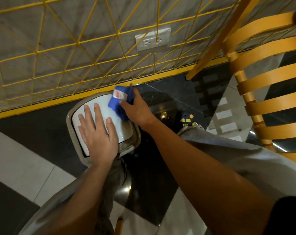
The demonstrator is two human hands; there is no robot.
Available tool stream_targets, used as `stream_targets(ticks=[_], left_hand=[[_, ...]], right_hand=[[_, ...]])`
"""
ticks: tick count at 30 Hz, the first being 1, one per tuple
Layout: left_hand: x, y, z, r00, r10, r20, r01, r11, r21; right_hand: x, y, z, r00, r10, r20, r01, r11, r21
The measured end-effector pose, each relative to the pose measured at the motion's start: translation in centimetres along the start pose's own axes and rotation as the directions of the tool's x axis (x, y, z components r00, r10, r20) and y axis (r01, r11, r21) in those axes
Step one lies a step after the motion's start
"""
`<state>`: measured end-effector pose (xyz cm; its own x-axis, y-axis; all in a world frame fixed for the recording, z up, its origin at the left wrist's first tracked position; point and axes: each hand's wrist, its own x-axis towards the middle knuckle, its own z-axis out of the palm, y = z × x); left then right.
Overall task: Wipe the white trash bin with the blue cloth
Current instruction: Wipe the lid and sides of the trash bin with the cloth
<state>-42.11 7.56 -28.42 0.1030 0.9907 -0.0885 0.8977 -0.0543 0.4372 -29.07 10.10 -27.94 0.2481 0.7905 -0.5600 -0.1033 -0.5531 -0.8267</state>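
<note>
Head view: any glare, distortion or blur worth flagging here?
Head view: wide-angle bend in the yellow grille; small lamp glints on the glossy dark floor; dim warm light; white trash bin, blue cloth, left hand and right hand are sharp.

The floor [33, 133] is laid in large tiles: dark grey and glossy black, with pale ones cutting diagonally across the near left and right. The bin [69, 121] stands on a dark tile, its far side just beside the yellow rail [42, 106] that runs along the floor at the foot of the wire grid. To the right, a slanted orange chair leg [203, 60] meets the black tile near that rail. A black shoe [186, 118] with small charms rests on the glossy tile between bin and chair.
</note>
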Motion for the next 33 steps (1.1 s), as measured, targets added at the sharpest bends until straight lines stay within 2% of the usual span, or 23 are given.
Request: stream_targets(ticks=[4, 9, 16, 25, 30, 33], left_hand=[[0.1, -0.1, 0.1, 1.0, -0.001, 0.005, 0.001, 1.0, 0.002], [0.1, 0.1, 0.1, 1.0, -0.003, -0.002, 0.003, 1.0, 0.025], [0.0, 0.2, 0.0, 1.0, 0.001, 0.008, -0.002, 0.997, 0.081], [0.1, 0.2, 0.0, 1.0, 0.006, 0.014, -0.007, 0.997, 0.073], [0.1, 0.4, 0.1, 1.0, -0.002, -0.005, 0.002, 0.997, 0.079], [0.1, 0.3, 0.1, 1.0, -0.002, 0.002, 0.002, 0.997, 0.073]], right_hand=[[1.3, -1.4, 1.6, 0.999, -0.007, 0.043, 0.006, 0.999, 0.036], [-1.3, 0.9, 1.4, 1.0, -0.005, -0.016, 0.005, 1.0, 0.006], [-6.6, 4.7, 0.7, 0.999, 0.036, -0.04, -0.031, 0.99, 0.136], [-2.7, 1.2, 0.8, 0.997, 0.042, -0.058, -0.038, 0.997, 0.073], [-4.7, 3.6, 1.2, 0.974, 0.154, -0.166, -0.113, 0.966, 0.232], [-7.1, 5.3, 1.6, 0.955, 0.242, -0.169, -0.156, 0.901, 0.405]])
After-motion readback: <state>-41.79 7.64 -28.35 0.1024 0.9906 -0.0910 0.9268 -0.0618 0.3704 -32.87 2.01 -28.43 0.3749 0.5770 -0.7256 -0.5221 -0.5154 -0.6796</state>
